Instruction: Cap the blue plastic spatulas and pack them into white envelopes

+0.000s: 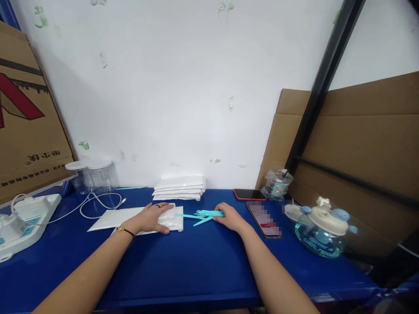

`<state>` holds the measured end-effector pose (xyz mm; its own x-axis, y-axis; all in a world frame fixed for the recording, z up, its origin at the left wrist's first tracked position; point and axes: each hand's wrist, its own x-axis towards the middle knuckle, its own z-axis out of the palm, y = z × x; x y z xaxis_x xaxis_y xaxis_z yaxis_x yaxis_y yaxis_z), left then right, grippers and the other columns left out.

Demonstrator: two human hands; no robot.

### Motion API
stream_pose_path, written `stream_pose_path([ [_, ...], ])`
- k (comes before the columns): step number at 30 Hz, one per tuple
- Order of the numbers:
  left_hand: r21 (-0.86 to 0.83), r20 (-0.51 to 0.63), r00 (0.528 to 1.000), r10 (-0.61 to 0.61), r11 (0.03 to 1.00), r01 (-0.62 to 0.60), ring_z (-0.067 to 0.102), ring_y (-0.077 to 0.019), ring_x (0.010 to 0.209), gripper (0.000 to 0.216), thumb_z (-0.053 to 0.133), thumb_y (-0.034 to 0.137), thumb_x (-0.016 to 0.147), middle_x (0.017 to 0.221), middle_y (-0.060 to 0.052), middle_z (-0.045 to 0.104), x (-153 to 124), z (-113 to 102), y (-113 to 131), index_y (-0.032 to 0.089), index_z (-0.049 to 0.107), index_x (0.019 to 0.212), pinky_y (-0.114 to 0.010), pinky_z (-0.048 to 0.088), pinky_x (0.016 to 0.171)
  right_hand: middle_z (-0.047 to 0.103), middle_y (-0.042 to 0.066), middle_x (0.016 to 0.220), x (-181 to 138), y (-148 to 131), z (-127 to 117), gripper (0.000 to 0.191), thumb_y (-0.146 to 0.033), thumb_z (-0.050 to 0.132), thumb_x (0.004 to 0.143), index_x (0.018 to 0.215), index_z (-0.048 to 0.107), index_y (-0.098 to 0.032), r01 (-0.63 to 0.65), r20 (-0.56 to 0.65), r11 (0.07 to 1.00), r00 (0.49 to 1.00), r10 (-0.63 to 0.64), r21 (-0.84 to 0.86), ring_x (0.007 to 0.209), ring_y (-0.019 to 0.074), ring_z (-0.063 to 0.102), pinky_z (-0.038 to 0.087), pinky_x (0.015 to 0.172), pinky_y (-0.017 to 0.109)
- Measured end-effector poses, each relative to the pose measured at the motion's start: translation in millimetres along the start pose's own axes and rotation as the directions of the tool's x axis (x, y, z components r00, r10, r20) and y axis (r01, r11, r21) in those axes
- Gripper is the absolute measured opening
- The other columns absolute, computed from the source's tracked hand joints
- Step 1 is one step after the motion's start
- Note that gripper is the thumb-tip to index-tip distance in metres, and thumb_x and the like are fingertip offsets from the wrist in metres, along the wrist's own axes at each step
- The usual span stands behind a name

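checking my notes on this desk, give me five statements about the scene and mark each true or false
1. The left hand rests on white padded envelopes. True.
2. The turquoise strips are in the left hand. False: the right hand holds them.
3. A stack of white packets lies by the wall. True.
4. The cream-lidded bottle stands right of the orange-edged phone. True.
5. The orange-edged phone lies left of the stack. False: it lies to its right.

Left of the left hand, a power strip, a cable and jars can be seen, while right of the right hand a red-edged phone and a bottle are placed.
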<state>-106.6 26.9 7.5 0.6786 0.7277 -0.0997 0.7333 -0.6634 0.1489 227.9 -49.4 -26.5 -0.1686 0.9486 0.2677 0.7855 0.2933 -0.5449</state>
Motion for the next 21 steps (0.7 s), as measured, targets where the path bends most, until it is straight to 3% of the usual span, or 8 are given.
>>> stream_pose_path([
  [5, -0.012, 0.046, 0.997, -0.066, 0.998, 0.066, 0.028, -0.0323, 0.13, 0.085, 0.059, 0.06, 0.062, 0.144, -0.007, 0.03, -10.9, -11.8, -33.7, 0.033, 0.029, 0.137, -0.054, 0.012, 0.106, 0.055, 0.003, 0.09, -0.8, -2.9, 2.7, 0.014, -0.03, 0.062, 0.076, 0.085, 0.059, -0.02, -0.021, -0.026, 1.0, 0.999, 0.02, -0.021, 0.086, 0.0182, 0.053, 0.041, 0.073, 0.028],
  [8, -0.01, 0.022, 0.995, -0.1, 0.995, 0.1, 0.026, -0.0341, 0.13, 0.094, 0.066, 0.057, 0.057, 0.144, -0.009, 0.029, -14.3, -18.5, -38.5, 0.03, 0.028, 0.138, -0.054, 0.013, 0.105, 0.056, 0.004, 0.095, -1.1, -4.2, 1.6, 0.022, -0.034, 0.065, 0.073, 0.091, 0.061, -0.021, -0.015, -0.002, 1.0, 1.0, 0.015, -0.019, 0.091, 0.0199, 0.053, 0.042, 0.077, 0.03],
  [10, -0.029, -0.065, 0.995, -0.077, 0.997, 0.075, 0.029, -0.0323, 0.129, 0.093, 0.064, 0.059, 0.059, 0.143, -0.01, 0.031, -9.2, -20.4, -26.9, 0.027, 0.028, 0.138, -0.048, 0.02, 0.105, 0.056, 0.005, 0.103, 0.3, -3.5, -4.4, 0.036, -0.038, 0.068, 0.069, 0.1, 0.06, -0.022, 0.002, 0.001, 1.0, 1.0, -0.002, 0.005, 0.095, 0.0212, 0.053, 0.042, 0.08, 0.031],
  [13, -0.054, -0.208, 0.978, 0.011, 0.998, -0.023, 0.043, -0.0241, 0.119, 0.064, 0.05, 0.055, 0.075, 0.132, -0.008, 0.046, 9.5, -16.7, 4.5, 0.025, 0.04, 0.131, -0.034, 0.033, 0.098, 0.056, 0.006, 0.111, 4.3, -1.0, -22.7, 0.036, -0.04, 0.06, 0.076, 0.108, 0.058, -0.022, 0.002, -0.113, 0.998, 0.994, 0.006, 0.066, 0.101, 0.021, 0.052, 0.043, 0.08, 0.031],
  [16, 0.081, -0.258, 0.966, 0.015, 0.997, 0.006, 0.051, -0.0245, 0.107, 0.032, 0.056, 0.04, 0.075, 0.108, -0.006, 0.06, 33.1, -8.4, 33.2, 0.025, 0.06, 0.103, -0.035, 0.035, 0.091, 0.06, 0.006, 0.103, 7.0, 1.5, -44.0, 0.025, -0.034, 0.052, 0.082, 0.1, 0.063, -0.021, -0.037, -0.15, 0.998, 0.988, 0.045, 0.054, 0.096, 0.0198, 0.055, 0.044, 0.077, 0.03],
  [18, 0.129, -0.252, 0.968, -0.008, 0.991, 0.042, 0.053, -0.0243, 0.101, 0.016, 0.056, 0.032, 0.075, 0.097, -0.006, 0.063, 45.6, -4.8, 45.0, 0.022, 0.062, 0.087, -0.035, 0.036, 0.087, 0.063, 0.005, 0.096, 6.7, 2.2, -52.0, 0.02, -0.031, 0.055, 0.079, 0.092, 0.066, -0.02, -0.043, -0.09, 0.999, 0.995, 0.045, 0.024, 0.089, 0.0195, 0.057, 0.044, 0.076, 0.03],
  [21, 0.094, -0.302, 0.953, -0.005, 0.995, 0.035, 0.055, -0.0226, 0.094, 0.011, 0.053, 0.027, 0.079, 0.089, -0.005, 0.064, 55.5, -5.1, 58.2, 0.021, 0.061, 0.082, -0.034, 0.036, 0.083, 0.065, 0.004, 0.088, 5.4, 0.6, -47.7, 0.021, -0.033, 0.052, 0.081, 0.09, 0.066, -0.02, -0.038, -0.095, 0.994, 0.994, 0.048, 0.105, 0.08, 0.0179, 0.059, 0.045, 0.071, 0.029],
])
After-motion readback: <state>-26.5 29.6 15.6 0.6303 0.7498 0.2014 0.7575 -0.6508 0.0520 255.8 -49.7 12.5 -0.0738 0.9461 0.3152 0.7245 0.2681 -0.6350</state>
